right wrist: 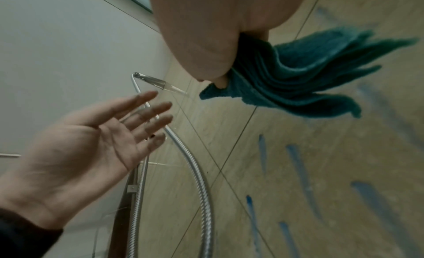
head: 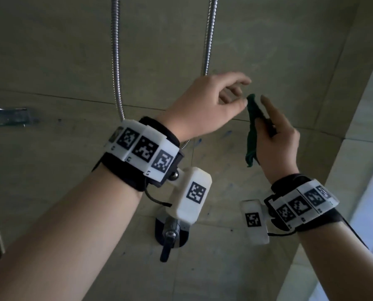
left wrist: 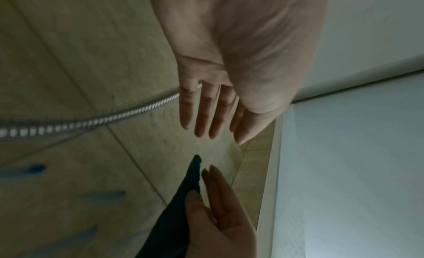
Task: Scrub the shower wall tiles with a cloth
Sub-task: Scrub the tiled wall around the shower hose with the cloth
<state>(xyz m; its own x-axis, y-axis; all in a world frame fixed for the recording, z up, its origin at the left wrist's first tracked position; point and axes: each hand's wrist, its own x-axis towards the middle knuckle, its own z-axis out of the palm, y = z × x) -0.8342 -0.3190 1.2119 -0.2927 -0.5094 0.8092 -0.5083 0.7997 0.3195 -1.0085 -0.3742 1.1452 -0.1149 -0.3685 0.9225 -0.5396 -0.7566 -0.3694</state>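
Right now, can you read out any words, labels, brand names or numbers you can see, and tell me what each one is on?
There is no readable text in any view.
The wrist bands and the camera housings carry black-and-white square marker patterns, which are codes, not words or numbers.
The cloth, the wall tiles, the shower hose and the tap show no label or brand.

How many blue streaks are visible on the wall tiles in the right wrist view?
About 7 blue streaks on the wall tiles, all below or right of the green cloth. Several are blurred, and the cloth may hide others.
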